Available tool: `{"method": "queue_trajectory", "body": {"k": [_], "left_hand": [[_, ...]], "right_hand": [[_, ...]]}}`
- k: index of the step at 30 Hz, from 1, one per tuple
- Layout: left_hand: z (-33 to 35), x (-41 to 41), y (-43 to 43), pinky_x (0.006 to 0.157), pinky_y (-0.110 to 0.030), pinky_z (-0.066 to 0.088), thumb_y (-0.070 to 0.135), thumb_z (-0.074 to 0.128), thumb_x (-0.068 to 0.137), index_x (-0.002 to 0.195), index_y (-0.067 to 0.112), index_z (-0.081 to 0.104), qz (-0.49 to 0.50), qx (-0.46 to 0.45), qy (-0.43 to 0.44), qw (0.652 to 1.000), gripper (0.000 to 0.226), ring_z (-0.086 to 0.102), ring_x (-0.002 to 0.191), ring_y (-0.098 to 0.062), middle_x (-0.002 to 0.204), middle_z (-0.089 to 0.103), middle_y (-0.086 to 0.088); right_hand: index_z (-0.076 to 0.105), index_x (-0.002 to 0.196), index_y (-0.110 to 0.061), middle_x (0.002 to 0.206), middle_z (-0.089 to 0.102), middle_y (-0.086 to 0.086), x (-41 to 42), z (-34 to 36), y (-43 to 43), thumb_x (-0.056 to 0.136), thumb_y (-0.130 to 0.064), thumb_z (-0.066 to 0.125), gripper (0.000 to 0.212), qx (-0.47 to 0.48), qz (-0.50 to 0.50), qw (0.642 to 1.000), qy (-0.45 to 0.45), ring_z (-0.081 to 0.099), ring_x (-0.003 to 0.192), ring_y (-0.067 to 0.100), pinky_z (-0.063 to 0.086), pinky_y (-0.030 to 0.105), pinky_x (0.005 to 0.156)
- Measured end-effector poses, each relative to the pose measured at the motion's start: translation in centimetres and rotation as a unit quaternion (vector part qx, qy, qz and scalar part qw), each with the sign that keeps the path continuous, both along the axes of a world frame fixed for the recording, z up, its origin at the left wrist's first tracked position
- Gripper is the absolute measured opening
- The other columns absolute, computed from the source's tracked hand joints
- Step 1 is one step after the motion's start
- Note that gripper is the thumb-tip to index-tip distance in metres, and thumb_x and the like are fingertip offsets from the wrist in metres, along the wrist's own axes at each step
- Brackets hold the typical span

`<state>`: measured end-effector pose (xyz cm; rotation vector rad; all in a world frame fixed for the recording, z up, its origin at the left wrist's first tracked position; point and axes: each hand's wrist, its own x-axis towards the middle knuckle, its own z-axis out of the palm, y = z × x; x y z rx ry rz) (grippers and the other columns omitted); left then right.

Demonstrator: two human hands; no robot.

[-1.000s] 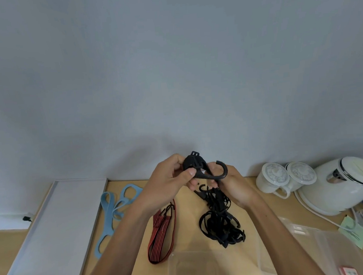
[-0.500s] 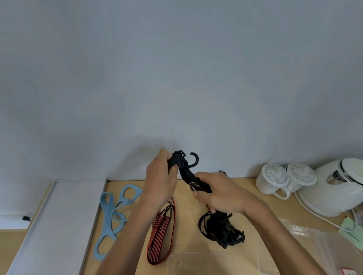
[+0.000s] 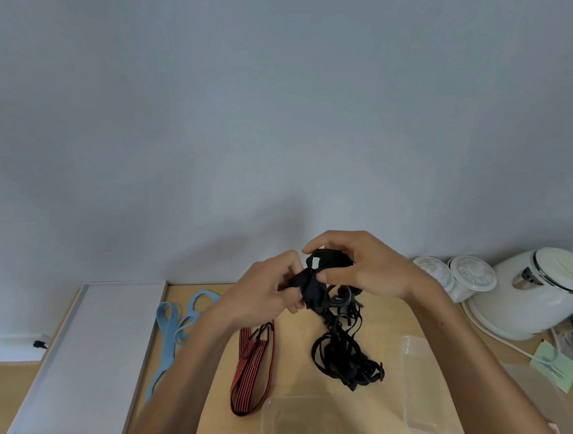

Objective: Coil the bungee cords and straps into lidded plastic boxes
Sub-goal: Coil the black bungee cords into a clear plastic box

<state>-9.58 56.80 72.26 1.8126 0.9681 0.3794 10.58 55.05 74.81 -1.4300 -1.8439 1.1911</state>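
Both hands hold a black bungee cord above the wooden table. My left hand pinches it from the left. My right hand curls over its folded top from the right. The rest of the black cord hangs down into a tangled heap on the table. A red-and-black striped bungee cord lies left of the heap. A light blue strap lies farther left. A clear plastic box stands at the front edge, and its clear lid lies to its right.
A flat white tray lies at the left. At the right stand two white lidded cups, a white kettle and a green sticky note. A grey wall rises behind the table.
My right hand has risen from below the left hand to the top of the cord and closed over it. The hook that stuck up before is now hidden.
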Motion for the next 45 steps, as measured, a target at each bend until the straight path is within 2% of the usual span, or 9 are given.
{"method": "queue_trajectory", "body": {"k": [4, 7, 13, 18, 26, 33, 36, 39, 45], "left_hand": [[0.9, -0.6, 0.0, 0.076, -0.037, 0.054, 0.005, 0.057, 0.092, 0.089, 0.007, 0.053, -0.012, -0.045, -0.091, 0.995, 0.005, 0.067, 0.079, -0.026, 0.084, 0.069, -0.011], [1.5, -0.4, -0.1, 0.072, -0.033, 0.052, 0.001, 0.058, 0.091, 0.090, -0.003, 0.051, 0.034, -0.044, -0.157, 0.986, 0.008, 0.065, 0.075, -0.025, 0.081, 0.068, -0.016], [1.2, 0.6, 0.2, 0.071, -0.028, 0.052, 0.000, 0.056, 0.092, 0.089, -0.002, 0.050, 0.148, -0.051, -0.240, 0.958, 0.007, 0.065, 0.071, -0.021, 0.079, 0.067, -0.010], [-0.1, 1.6, 0.6, 0.069, -0.022, 0.047, -0.002, 0.052, 0.089, 0.085, 0.009, 0.046, 0.283, 0.074, -0.099, 0.951, 0.013, 0.060, 0.068, -0.018, 0.077, 0.065, -0.006], [-0.9, 1.9, 0.1, 0.053, -0.020, 0.028, -0.002, 0.047, 0.088, 0.086, 0.015, 0.040, 0.086, 0.175, 0.119, 0.973, 0.019, 0.037, 0.065, -0.009, 0.076, 0.042, 0.005], [1.0, 0.9, -0.3, 0.070, -0.027, 0.051, -0.004, 0.056, 0.089, 0.086, 0.006, 0.051, -0.026, -0.044, -0.102, 0.993, 0.012, 0.063, 0.075, -0.018, 0.078, 0.064, -0.011], [1.3, 1.5, -0.6, 0.069, -0.026, 0.050, -0.004, 0.055, 0.091, 0.089, -0.003, 0.050, 0.026, -0.054, -0.208, 0.976, 0.006, 0.062, 0.069, -0.017, 0.075, 0.064, -0.008], [1.1, 2.0, -0.1, 0.069, -0.024, 0.051, -0.003, 0.054, 0.092, 0.091, -0.006, 0.050, 0.136, -0.047, -0.252, 0.957, 0.005, 0.061, 0.068, -0.016, 0.077, 0.066, -0.006], [-0.5, 2.7, 0.9, 0.069, -0.026, 0.050, 0.002, 0.054, 0.092, 0.082, 0.016, 0.048, 0.310, 0.091, -0.154, 0.934, 0.018, 0.061, 0.071, -0.017, 0.083, 0.066, -0.009]], "right_hand": [[0.070, 0.103, -0.020, 0.097, 0.072, -0.005, 1.9, -1.5, 0.5, 0.081, -0.013, 0.070, 0.023, -0.026, -0.013, 0.990, 0.136, 0.066, 0.095, 0.011, 0.052, 0.022, 0.083], [0.071, 0.095, -0.009, 0.080, 0.070, -0.006, 1.6, -3.7, 0.3, 0.089, -0.015, 0.062, 0.013, -0.039, -0.039, 0.986, 0.160, 0.062, 0.074, 0.011, 0.047, 0.022, 0.073], [0.061, 0.073, -0.004, 0.056, 0.054, -0.007, -1.3, -4.8, -1.7, 0.100, -0.037, 0.034, 0.051, -0.030, -0.049, 0.995, 0.087, 0.049, 0.059, 0.011, 0.041, 0.024, 0.068], [0.059, 0.100, -0.030, 0.064, 0.049, -0.010, -1.9, -4.5, -2.1, 0.096, -0.028, 0.050, 0.011, -0.021, -0.008, 0.999, -0.050, 0.044, 0.055, 0.002, 0.037, 0.018, 0.059], [0.066, 0.098, -0.024, 0.092, 0.062, -0.003, 0.3, -0.6, -1.0, 0.079, -0.003, 0.057, 0.030, 0.067, -0.009, 0.984, -0.167, 0.054, 0.088, 0.012, 0.044, 0.026, 0.079], [0.068, 0.093, -0.017, 0.091, 0.062, -0.002, 1.6, -2.8, 0.0, 0.075, 0.018, 0.054, 0.042, 0.064, -0.045, 0.995, 0.059, 0.059, 0.085, 0.008, 0.045, 0.018, 0.075], [0.066, 0.100, -0.018, 0.096, 0.066, 0.000, 0.6, -3.9, -0.2, 0.083, 0.007, 0.059, 0.031, 0.079, -0.045, 0.992, 0.091, 0.063, 0.088, 0.012, 0.050, 0.023, 0.079], [0.058, 0.087, -0.015, 0.064, 0.057, -0.011, -0.5, -4.6, -1.0, 0.097, -0.010, 0.047, 0.016, 0.024, -0.067, 0.994, 0.084, 0.051, 0.058, 0.005, 0.042, 0.021, 0.062], [0.054, 0.115, -0.020, 0.059, 0.049, -0.011, -1.7, -5.1, -2.2, 0.098, -0.035, 0.046, 0.024, -0.032, -0.025, 0.998, -0.046, 0.045, 0.055, 0.006, 0.040, 0.022, 0.060]]}}
